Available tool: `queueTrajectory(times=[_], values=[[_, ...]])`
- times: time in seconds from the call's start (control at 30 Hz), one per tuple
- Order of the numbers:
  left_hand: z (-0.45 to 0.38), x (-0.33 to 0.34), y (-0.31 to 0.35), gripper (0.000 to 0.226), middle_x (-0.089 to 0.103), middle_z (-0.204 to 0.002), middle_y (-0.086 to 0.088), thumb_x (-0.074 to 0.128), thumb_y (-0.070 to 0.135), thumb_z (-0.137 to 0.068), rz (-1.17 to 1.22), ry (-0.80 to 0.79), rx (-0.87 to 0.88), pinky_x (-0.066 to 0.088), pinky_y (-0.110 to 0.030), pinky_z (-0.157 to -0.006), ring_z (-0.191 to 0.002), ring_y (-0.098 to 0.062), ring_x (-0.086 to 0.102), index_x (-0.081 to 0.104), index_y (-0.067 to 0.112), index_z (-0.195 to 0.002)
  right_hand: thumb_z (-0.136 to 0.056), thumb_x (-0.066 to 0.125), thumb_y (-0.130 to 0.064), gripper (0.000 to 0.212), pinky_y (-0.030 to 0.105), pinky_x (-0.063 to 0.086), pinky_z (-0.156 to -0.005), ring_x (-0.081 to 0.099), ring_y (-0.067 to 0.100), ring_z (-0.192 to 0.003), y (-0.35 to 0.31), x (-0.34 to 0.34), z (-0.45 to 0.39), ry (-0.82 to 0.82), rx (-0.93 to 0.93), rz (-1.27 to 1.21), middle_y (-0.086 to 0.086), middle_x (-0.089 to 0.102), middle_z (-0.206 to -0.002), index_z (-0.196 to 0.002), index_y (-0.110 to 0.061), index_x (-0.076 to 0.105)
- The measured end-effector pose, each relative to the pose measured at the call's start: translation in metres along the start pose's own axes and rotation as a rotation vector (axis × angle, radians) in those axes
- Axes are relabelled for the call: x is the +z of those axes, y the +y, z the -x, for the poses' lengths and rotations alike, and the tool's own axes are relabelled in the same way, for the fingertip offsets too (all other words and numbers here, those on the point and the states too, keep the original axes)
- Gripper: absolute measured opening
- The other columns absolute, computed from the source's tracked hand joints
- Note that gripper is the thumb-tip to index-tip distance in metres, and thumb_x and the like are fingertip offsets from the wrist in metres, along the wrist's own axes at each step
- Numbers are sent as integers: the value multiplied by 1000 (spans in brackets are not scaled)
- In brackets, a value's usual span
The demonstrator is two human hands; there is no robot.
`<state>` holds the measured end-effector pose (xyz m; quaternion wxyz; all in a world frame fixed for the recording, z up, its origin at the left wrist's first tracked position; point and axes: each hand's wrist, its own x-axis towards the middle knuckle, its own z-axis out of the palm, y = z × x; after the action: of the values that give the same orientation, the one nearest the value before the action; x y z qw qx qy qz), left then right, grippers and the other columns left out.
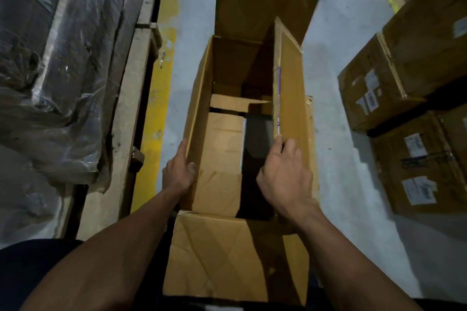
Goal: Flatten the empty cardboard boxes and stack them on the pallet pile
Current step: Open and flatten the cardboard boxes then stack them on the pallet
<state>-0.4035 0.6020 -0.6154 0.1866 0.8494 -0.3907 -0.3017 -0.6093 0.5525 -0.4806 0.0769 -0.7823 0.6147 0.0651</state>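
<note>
— Hands? Left hand (180,171): flat against open cardboard box (219,154), outer left wall. Right hand (283,174): gripping upright right flap (290,78).
— Box location? Floor (341,159), between both hands.

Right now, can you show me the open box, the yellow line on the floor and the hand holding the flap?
open box (222,149): head view, on its inside left wall.
yellow line (158,98): head view, on the paint beside the box.
right hand (284,179): head view, on its back; fingers grip the flap.
</note>
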Motion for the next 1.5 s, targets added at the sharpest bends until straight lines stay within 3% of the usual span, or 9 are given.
queueTrajectory(times=[0.17, 0.37, 0.57, 0.73, 0.9, 1.03, 1.17, 1.33, 1.5], values=[[2, -2, 4, 73, 60, -133, -18, 57, 15, -99, -16, 1, -19, 49, -49, -92, -117, -42, 57, 17, 26, -158, -93, 65, -26, 62, 30, 35, -72, 51, 23, -104, 29, -39, 1, 26, 132, -57, 10, 41, -127, -144, -9, 33], [3, 2, 9, 71, 61, -131, -16, 56, 16, -99, -36, 25, -34, 49, -51, -93, -114, -41, 58, 17, 28, -156, -95, 64, -22, 47, 39, 42, -75, 58, 33, -104, 88, -42, -9, 63, 416, -57, 15, 50, -125, -133, -6, 42], [3, 4, 8, 73, 60, -131, -18, 57, 13, -99, -77, 42, -27, 49, -48, -86, -113, -41, 59, 14, 24, -158, -95, 56, -20, 64, 51, 38, -102, 39, 41, -131, 149, -2, -29, -7, 697, -164, 23, 37, -145, -148, -1, 27], [3, 6, 9, 74, 57, -136, -19, 56, 11, -99, -85, 50, -30, 49, -49, -90, -119, -40, 57, 13, 22, -158, -102, 38, -37, 44, 50, 31, -109, 37, 36, -130, 144, 47, -31, -161, 628, -90, 17, 36, -143, -139, -12, 42], [5, 5, 10, 73, 56, -138, -19, 57, 11, -99, -86, 65, -26, 47, -48, -93, -120, -40, 57, 14, 21, -158, -101, 12, -62, 73, 52, 32, -110, 38, 37, -134, 125, 77, -35, -253, 575, -360, 19, 36, -148, -147, -13, 39], [6, 5, 12, 72, 56, -138, -18, 56, 10, -100, -87, 64, -35, 47, -48, -93, -120, -40, 57, 15, 22, -158, -95, 27, -73, 83, 52, 38, -110, 42, 38, -137, 116, 82, -36, -369, 525, -714, 17, 39, -153, -152, -13, 33], [5, 5, 13, 72, 57, -136, -19, 56, 10, -99, -89, 68, -20, 48, -49, -91, -118, -40, 58, 15, 21, -157, -100, 54, -45, 66, 45, 42, -104, 45, 38, -135, 112, 91, -34, -395, 486, -621, 17, 45, -150, -150, -9, 32], [7, 3, 14, 72, 60, -131, -21, 57, 12, -99, -124, 61, -16, 50, -48, -88, -113, -41, 60, 16, 17, -157, -101, 54, -33, 29, 41, 49, -86, 58, 33, -107, 110, 97, -29, -354, 512, -481, 13, 60, -114, -118, -9, 55], [8, 0, 16, 69, 58, -134, -21, 56, 12, -100, -96, 19, -45, 48, -47, -91, -118, -42, 57, 18, 17, -157, -100, 54, -15, 8, 44, 51, -87, 59, 33, -99, 110, 103, -24, -327, 541, -542, 13, 57, -101, -103, -8, 53]])
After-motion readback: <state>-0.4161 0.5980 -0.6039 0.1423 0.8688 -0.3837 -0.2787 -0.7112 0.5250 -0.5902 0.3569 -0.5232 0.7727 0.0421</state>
